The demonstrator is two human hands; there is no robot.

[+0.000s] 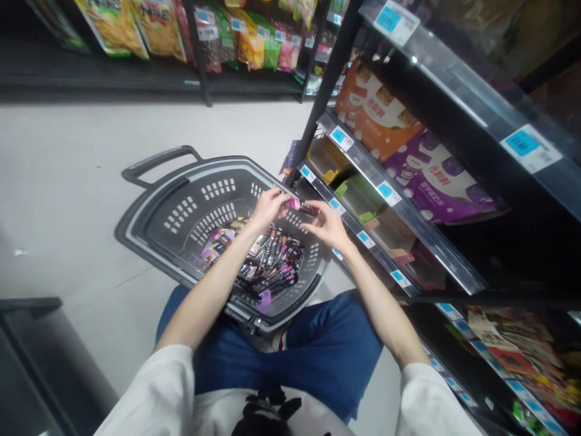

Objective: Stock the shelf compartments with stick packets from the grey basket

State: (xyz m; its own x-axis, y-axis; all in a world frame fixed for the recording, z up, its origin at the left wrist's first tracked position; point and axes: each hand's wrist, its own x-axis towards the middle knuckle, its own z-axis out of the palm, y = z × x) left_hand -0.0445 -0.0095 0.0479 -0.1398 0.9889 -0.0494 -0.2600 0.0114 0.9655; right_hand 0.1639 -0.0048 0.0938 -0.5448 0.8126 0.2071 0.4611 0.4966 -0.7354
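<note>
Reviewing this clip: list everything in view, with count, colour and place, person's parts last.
Slim packet: one, pink and dark, at the fingertips above the basket
Basket: one, dark grey, before the person
Small packets: many, mostly black, pink and silver, inside the basket
Cartons: two, orange-white and purple-white, right shelf
Display boxes: several, including yellow and green, shelf below
Bags: many, multicoloured, far shelves
Price labels: many, blue and white, shelf edges
Shelving: two sections or more, black, far and right
Dark fixture: one, unclear, lower left
Floor: one, pale grey, underneath
Trousers: one pair, blue, beneath the arms
Sleeves: two, white, bottom
Hands: two, bare, left and right over the basket
</note>
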